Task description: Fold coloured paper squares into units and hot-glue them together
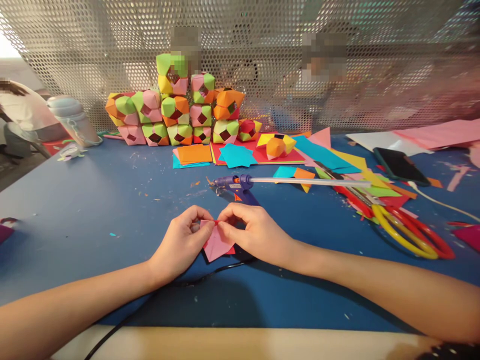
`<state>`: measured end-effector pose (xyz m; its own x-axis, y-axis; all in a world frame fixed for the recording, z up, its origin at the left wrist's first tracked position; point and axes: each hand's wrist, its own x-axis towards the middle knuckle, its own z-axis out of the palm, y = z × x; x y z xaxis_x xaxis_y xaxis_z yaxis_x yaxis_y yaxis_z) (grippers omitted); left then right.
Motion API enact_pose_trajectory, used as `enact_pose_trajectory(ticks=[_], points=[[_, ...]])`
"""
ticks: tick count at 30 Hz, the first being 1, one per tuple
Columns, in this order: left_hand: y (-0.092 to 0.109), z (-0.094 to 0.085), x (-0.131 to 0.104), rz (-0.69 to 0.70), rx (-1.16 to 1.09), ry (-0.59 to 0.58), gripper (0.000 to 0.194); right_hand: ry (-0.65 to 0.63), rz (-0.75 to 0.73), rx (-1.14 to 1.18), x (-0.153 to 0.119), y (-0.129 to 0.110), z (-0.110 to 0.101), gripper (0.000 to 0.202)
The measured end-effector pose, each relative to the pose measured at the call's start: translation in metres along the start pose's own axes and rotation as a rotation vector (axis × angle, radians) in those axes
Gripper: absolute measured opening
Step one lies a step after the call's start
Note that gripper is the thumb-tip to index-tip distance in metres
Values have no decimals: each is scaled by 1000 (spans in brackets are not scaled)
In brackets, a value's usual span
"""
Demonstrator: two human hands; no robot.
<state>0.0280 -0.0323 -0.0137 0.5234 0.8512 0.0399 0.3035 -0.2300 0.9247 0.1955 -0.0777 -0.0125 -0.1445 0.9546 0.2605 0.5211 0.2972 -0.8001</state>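
Observation:
Between my two hands is a piece of folded paper (217, 244), pink on the side facing me with red showing at its top and lower right edge. My left hand (183, 237) pinches its upper left part between thumb and fingers. On the upper right, my right hand (258, 232) pinches the same paper, and the fingertips of both hands nearly meet. Just beyond them a purple glue gun (240, 187) lies on its side, a long clear glue stick (311, 182) sticking out of its back. Its black cord (213, 274) passes beneath my hands.
Stacked folded-paper balls (178, 112) stand against the perforated metal screen (277, 60). Paper sheets (195, 154) lie in front. Large scissors (405, 230) with red and yellow handles, a phone (401, 165) and paper scraps are at right; a bottle (73, 120) stands back left. People are beyond.

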Motion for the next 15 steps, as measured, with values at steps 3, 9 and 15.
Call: enact_pose_trajectory(ticks=[3,9,15], points=[[-1,1,-1,91,92,-24,7,37,-240,-239,-1,5,0,15],[-5,-2,2,115,112,45,8,60,-326,-264,-2,8,-1,13],[-10,-3,9,21,-68,210,7,123,-134,-165,3,7,-2,6]])
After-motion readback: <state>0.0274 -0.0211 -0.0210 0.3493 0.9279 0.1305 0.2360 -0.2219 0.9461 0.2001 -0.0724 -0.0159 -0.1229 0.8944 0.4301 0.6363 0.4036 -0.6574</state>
